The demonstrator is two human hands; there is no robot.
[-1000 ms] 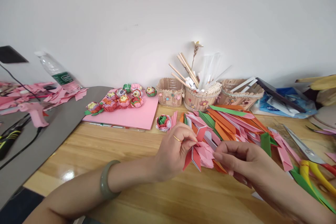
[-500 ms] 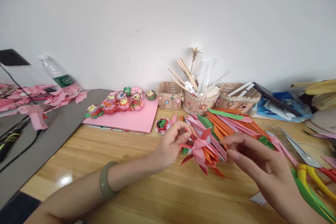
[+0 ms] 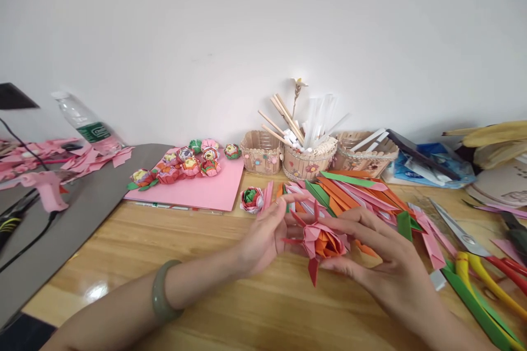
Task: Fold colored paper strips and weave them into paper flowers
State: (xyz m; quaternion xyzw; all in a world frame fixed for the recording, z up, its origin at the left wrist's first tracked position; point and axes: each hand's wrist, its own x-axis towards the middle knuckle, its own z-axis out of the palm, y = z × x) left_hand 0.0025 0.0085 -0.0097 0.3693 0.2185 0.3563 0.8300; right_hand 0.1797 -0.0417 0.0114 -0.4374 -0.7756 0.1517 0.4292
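Note:
A pink and orange folded paper flower (image 3: 325, 241) with red pointed tips is held above the wooden table. My right hand (image 3: 370, 252) grips its right side, fingers on top and thumb below. Behind the flower's left side, my left hand (image 3: 274, 236) supports it with spread fingers; some fingertips are hidden. Beyond both hands lies a pile of folded strips (image 3: 354, 194) in orange, pink and green. A small flower with a green centre (image 3: 251, 199) sits just beyond my left hand.
Finished paper flowers (image 3: 191, 166) rest on pink paper (image 3: 218, 192). Three wooden baskets (image 3: 308, 164) stand by the wall. Scissors (image 3: 469, 241) lie at right. A pink glue gun (image 3: 47, 189), a bottle (image 3: 90, 129) and paper scraps are at left.
My right hand has moved left and closed on the flower. The flower has turned, showing its orange centre more. My left hand's fingers have opened from a pinch and moved behind it.

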